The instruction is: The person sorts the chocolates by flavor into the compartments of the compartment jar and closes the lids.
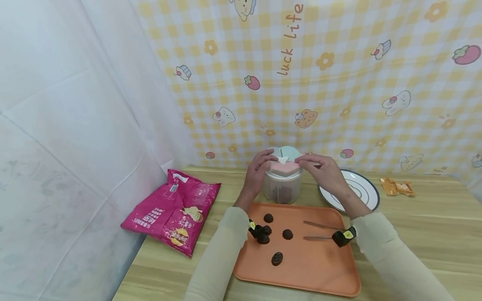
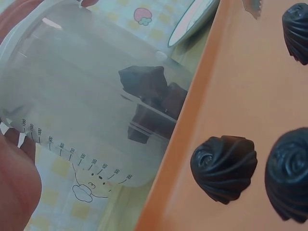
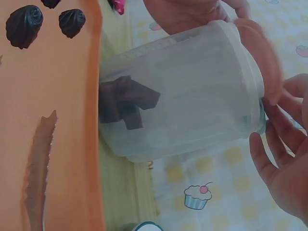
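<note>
A clear plastic jar (image 1: 272, 188) with measuring marks stands behind the orange tray, with several dark brown chunks (image 2: 144, 84) inside at its bottom. Its lid has grey, green and pink sections, and the pink lid flap (image 1: 285, 168) is tilted up from the rim. In the head view my left hand (image 1: 257, 169) pinches the left side of this flap, fingers curved over it. At its right corner my right hand (image 1: 325, 173) pinches the flap between thumb and fingers. The flap looks blurred in the right wrist view, and exact fingertip contact is partly hidden.
The orange tray (image 1: 301, 267) holds several dark swirled chocolates (image 1: 277, 258) and metal tongs (image 1: 318, 238), whose handle end is hidden. To the left lies a magenta chip bag (image 1: 173, 213). A blue-rimmed white plate (image 1: 363, 188) and an orange packet (image 1: 397, 187) are at the right.
</note>
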Motion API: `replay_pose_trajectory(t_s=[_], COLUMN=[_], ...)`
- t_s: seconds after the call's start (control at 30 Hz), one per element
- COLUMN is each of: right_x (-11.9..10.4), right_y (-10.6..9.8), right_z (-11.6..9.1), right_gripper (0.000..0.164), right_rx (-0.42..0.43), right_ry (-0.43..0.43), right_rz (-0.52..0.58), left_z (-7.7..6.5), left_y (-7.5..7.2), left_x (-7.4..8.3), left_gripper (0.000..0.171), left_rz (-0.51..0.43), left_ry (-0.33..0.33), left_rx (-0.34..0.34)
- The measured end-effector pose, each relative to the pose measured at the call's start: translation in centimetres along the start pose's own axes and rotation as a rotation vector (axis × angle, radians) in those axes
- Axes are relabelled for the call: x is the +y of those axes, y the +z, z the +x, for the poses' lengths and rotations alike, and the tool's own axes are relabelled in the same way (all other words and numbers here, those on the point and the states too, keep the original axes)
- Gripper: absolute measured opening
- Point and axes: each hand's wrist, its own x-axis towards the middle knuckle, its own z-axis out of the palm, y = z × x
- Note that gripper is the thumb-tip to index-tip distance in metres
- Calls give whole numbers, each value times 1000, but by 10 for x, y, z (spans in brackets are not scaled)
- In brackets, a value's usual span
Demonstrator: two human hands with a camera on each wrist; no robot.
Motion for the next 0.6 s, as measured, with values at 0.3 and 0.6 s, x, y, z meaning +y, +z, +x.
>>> replay_pose_trajectory(t_s=[0.3, 0.6], right_x=[4, 6], right_y=[2, 1], right_z=[-1, -3], right_gripper=[26, 23], right_rx=[-40, -51], right_ry=[-59, -119], right_rz=[-14, -58], left_z=[-1, -1], left_y=[-2, 0], left_x=[-15, -43], left_gripper=[22, 23], left_rz=[-2, 46], left_ry=[6, 9], left_rx=[-25, -8])
